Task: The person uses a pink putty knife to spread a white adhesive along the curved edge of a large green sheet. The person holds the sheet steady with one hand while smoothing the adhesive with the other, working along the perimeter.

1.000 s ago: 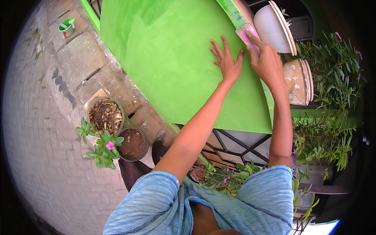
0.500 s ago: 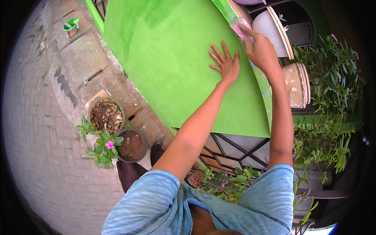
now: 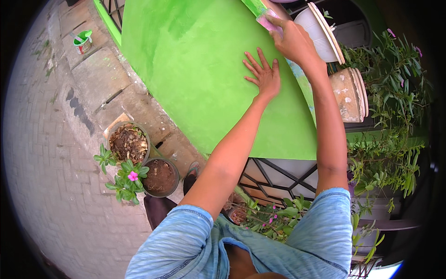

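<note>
My left hand (image 3: 264, 78) lies flat on a bright green painted wall panel (image 3: 200, 97), its fingers spread. In my right hand (image 3: 298, 43) is a flat pink pad (image 3: 269, 21), perhaps a piece of sandpaper or sponge. The fingers press it against the panel's top edge (image 3: 298, 74), where the green is patchy with pale and bluish spots. Just right of that hand stands a white ribbed flowerpot (image 3: 317, 35). A worn, peeling pot (image 3: 346, 95) is beside my right forearm.
A small paint tub (image 3: 82, 45) with a brush sits on the paving at upper left. Two soil-filled pots (image 3: 160, 176) and a pink-flowered plant (image 3: 127, 181) stand by my feet. Dark metal bars (image 3: 278, 179) adjoin the panel. Trailing plants (image 3: 385, 135) hang at right.
My right hand has slid the pink pad farther up and left along the panel's edge. The left hand stays spread on the green surface; the view has shifted slightly.
</note>
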### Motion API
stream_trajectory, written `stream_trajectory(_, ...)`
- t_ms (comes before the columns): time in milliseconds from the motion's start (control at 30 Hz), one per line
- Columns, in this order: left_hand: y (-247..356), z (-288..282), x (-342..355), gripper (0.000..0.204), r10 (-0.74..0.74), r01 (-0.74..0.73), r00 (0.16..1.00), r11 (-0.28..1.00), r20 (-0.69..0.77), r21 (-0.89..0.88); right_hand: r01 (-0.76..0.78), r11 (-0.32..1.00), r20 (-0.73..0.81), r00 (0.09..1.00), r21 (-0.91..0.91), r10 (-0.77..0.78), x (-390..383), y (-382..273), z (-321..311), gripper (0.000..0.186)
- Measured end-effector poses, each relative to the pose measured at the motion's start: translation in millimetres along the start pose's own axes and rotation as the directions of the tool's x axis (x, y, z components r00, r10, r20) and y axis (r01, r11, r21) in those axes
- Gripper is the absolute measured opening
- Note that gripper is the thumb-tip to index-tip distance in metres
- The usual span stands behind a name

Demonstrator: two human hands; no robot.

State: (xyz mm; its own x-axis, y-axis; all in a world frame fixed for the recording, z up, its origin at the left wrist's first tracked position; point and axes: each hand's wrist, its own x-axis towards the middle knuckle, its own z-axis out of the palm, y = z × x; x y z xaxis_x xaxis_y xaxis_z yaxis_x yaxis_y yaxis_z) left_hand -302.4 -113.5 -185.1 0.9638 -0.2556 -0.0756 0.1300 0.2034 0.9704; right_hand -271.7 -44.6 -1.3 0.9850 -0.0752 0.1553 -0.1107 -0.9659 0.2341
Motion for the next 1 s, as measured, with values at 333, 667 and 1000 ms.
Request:
stream_trajectory(333,-41,24,25,0.086,0.063,-0.059,0.998,0.988,0.024,-0.143,0.026,0.982,-0.180,0.984,0.185,0.008,-34,-18,12,0.068)
stream_trajectory(667,-128,-108,-3,0.038,0.101,-0.025,0.940,0.973,-0.326,0.228,-0.312,0.880,0.014,0.944,0.358,0.329,-242,19,110,0.016)
stream_trajectory(1000,50,-119,16,0.058,0.852,-0.763,0.515,0.504,-0.092,0.404,-0.608,0.710,0.708,0.671,0.355,0.220,-437,13,281,0.062)
